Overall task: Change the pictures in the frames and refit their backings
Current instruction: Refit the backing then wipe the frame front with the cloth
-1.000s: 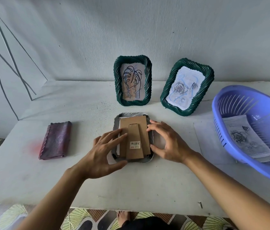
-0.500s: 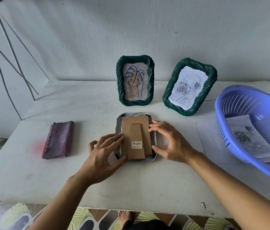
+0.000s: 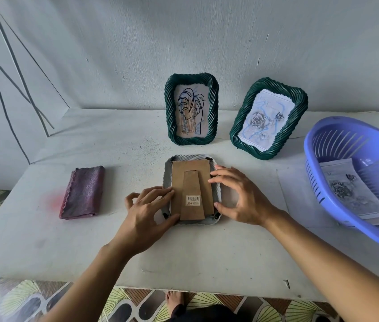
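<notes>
A pale frame [image 3: 169, 173] lies face down near the middle of the white table [image 3: 207, 256], with its brown cardboard backing [image 3: 179, 182] set into it and the folded stand [image 3: 192, 201], which bears a barcode sticker [image 3: 193, 200], lying flat on top. The left hand [image 3: 146, 217] rests at the backing's left edge, fingers [image 3: 160, 192] spread loosely and touching the cardboard, gripping nothing. The right hand [image 3: 242, 198] arches over the frame's right side, its fingers [image 3: 218, 175] open and curved, the tips on the backing's right edge and the thumb near the lower right corner. Behind, 2 dark green frames stand upright near the wall: one with a leaf drawing [image 3: 192, 109], one with a rose drawing [image 3: 268, 118] tilted to the right. A folded maroon cloth [image 3: 83, 192] lies well to the left. A purple basket [image 3: 337, 140] at the right holds a stack of rose prints [image 3: 356, 196].
</notes>
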The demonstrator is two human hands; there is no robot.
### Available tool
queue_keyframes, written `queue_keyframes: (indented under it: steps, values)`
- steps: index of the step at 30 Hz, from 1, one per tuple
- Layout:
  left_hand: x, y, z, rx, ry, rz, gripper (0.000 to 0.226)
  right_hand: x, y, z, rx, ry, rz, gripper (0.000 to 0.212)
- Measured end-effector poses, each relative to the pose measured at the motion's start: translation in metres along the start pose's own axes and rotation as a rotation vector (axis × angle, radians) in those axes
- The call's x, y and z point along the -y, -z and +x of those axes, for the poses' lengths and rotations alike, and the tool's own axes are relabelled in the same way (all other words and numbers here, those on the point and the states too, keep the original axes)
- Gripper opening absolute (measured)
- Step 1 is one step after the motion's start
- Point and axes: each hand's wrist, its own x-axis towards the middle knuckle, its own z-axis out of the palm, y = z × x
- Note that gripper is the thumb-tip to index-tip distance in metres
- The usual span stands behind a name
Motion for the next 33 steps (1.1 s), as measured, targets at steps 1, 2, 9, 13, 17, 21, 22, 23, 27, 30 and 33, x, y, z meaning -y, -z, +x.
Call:
queue_keyframes:
  steps: [1,2,9,13,17,21,22,23,27,30,33]
  values:
    - [0.0,0.0,0.0,-0.004,0.002,-0.001,0.059,0.0,0.0,0.0,-0.001,-0.002,-0.001,0.052]
    - [0.0,0.0,0.0,-0.007,0.006,-0.004,0.059,0.0,0.0,0.0,0.0,-0.005,-0.002,0.052]
    - [0.001,0.005,0.003,0.01,0.021,0.007,0.07,0.003,0.001,0.0,0.003,-0.008,-0.006,0.051]
    - [-0.001,0.004,0.0,-0.018,0.034,-0.004,0.069,0.001,0.0,-0.001,0.012,-0.004,-0.025,0.054]
    - [-0.006,0.0,-0.005,-0.054,0.053,-0.012,0.058,0.001,0.0,0.0,0.022,-0.003,-0.034,0.055]
    - [-0.007,-0.001,-0.008,-0.116,0.053,-0.05,0.053,0.001,0.0,-0.001,0.028,-0.007,-0.029,0.056]
    - [-0.007,-0.002,-0.009,-0.141,0.058,-0.061,0.052,0.001,0.0,-0.001,0.027,-0.005,-0.028,0.057]
    - [-0.007,-0.002,-0.01,-0.167,0.07,-0.075,0.051,0.001,0.0,-0.001,0.024,-0.001,-0.027,0.057]
    - [-0.013,-0.002,-0.014,-0.228,0.113,-0.122,0.05,0.001,0.001,-0.001,0.026,0.009,-0.035,0.063]
    - [-0.016,-0.002,-0.015,-0.224,0.147,-0.151,0.053,0.001,0.001,0.0,0.037,0.015,-0.047,0.067]
    - [-0.017,-0.001,-0.016,-0.21,0.155,-0.185,0.049,0.002,0.001,0.0,0.042,0.011,-0.049,0.068]
